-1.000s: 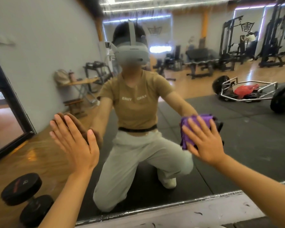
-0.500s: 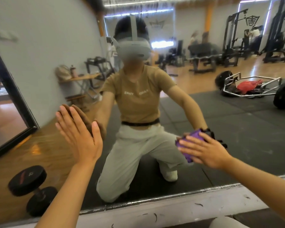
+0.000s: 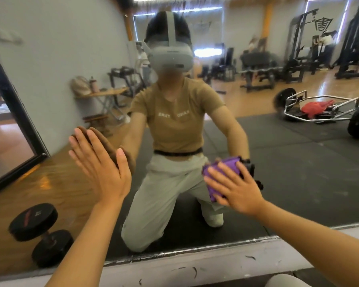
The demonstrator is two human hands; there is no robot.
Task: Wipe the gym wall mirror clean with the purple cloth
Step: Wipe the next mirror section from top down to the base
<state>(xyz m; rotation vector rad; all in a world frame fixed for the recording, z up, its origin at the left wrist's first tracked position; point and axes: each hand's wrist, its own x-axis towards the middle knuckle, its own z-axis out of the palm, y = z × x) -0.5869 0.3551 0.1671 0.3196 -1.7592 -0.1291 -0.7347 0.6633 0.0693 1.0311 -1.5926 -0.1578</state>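
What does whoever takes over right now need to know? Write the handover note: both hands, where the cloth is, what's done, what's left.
Left hand: open, palm flat against the mirror, fingers straight, holding nothing.
Right hand: open, fingers spread, pressing the purple cloth flat onto the glass, low and right of centre.
Cloth: bunched under the right palm, touching the mirror.
Done: cannot tell how much glass is already wiped; faint smudges show on the lower right area.
Left: probably most of the glass; work the cloth outward and upward from where it sits, then along the bottom edge by the ledge.
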